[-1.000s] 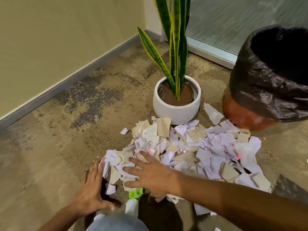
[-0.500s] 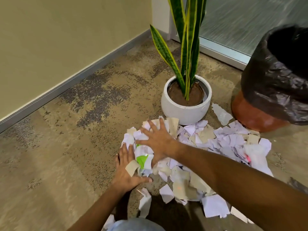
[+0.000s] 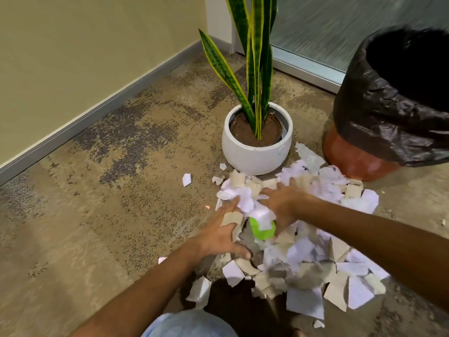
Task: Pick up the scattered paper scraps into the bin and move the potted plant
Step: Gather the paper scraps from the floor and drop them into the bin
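Note:
A heap of white and tan paper scraps lies on the carpet in front of a snake plant in a round white pot. My left hand presses against the heap's left side, fingers spread, a tan scrap over them. My right hand lies on top of the heap, fingers spread towards the pot. Between the two hands a bunch of scraps with a bright green piece is squeezed together. The bin, orange with a black bag over its rim, stands to the right of the pot.
A cream wall with a grey skirting board runs along the left. A glass door with a metal sill is behind the plant. Loose scraps lie left of the heap and near my knee.
Both hands have swept the scraps from the near left towards the pot, bunching them up between the palms. The view has shifted so the pot and bin look closer.

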The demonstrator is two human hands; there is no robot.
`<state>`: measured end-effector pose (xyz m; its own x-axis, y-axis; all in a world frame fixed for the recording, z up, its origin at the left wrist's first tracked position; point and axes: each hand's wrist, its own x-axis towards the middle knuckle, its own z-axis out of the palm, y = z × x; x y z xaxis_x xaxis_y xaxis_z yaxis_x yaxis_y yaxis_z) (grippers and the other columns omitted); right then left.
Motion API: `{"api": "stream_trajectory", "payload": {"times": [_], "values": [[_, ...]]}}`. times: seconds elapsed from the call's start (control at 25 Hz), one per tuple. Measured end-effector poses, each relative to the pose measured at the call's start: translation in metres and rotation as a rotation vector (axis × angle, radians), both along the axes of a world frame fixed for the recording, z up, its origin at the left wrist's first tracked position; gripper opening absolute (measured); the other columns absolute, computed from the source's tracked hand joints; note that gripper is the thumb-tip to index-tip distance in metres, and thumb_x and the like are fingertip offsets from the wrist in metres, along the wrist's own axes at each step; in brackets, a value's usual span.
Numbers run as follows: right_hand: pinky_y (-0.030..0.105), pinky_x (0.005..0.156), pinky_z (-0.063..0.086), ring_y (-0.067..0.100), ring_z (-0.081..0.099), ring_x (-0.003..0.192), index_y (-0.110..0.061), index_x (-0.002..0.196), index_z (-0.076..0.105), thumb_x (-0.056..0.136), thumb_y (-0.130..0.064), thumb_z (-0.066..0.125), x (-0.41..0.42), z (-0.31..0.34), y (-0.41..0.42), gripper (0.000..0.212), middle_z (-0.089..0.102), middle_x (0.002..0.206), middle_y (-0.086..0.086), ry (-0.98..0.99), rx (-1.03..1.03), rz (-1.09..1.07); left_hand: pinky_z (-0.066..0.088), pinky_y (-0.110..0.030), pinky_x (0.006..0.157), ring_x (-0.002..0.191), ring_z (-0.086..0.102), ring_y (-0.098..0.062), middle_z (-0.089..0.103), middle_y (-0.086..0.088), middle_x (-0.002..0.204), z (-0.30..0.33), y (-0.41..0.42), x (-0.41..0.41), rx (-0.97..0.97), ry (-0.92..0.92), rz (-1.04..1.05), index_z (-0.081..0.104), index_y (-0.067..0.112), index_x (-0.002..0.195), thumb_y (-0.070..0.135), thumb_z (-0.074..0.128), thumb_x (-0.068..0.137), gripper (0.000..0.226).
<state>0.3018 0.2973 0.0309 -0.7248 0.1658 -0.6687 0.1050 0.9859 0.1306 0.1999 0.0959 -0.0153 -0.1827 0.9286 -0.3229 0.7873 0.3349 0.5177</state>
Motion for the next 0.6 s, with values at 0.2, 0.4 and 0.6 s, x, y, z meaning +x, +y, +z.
{"api": "stream_trajectory", "payload": {"times": [0.2, 0.4, 0.6], "values": [[0.066, 0.109, 0.01, 0.044, 0.019, 0.141, -0.044, 0.148, 0.012, 0.066, -0.065, 0.069, 0.019, 0.051, 0.023, 0.102, 0.007, 0.161, 0.007, 0.023, 0.083, -0.079, -0.007, -0.039, 0.115, 0.139, -0.018, 0.001, -0.021, 0.022, 0.152, 0.025, -0.033, -0.009, 0.086, 0.114, -0.031, -0.003, 0.044, 0.147, 0.089, 0.049, 0.061, 0.111], [0.063, 0.114, 0.003, 0.033, 0.004, 0.148, -0.037, 0.151, 0.014, 0.081, -0.059, 0.059, 0.052, 0.035, -0.067, 0.086, 0.001, 0.163, 0.008, 0.37, -0.113, 0.235, -0.01, -0.047, 0.116, 0.145, -0.021, -0.023, -0.025, -0.003, 0.157, 0.005, -0.13, 0.0, 0.015, 0.28, 0.047, -0.025, 0.033, 0.145, 0.089, 0.04, 0.067, 0.116], [0.061, 0.113, 0.016, 0.024, 0.027, 0.146, -0.047, 0.137, 0.041, 0.069, -0.051, 0.08, 0.106, -0.019, -0.124, 0.078, 0.04, 0.151, -0.008, 0.072, -0.132, 0.811, 0.014, -0.047, 0.111, 0.148, 0.0, -0.029, 0.001, -0.015, 0.16, -0.036, -0.179, 0.046, -0.045, 0.438, -0.076, 0.037, 0.009, 0.137, 0.051, 0.015, 0.099, 0.06]]}}
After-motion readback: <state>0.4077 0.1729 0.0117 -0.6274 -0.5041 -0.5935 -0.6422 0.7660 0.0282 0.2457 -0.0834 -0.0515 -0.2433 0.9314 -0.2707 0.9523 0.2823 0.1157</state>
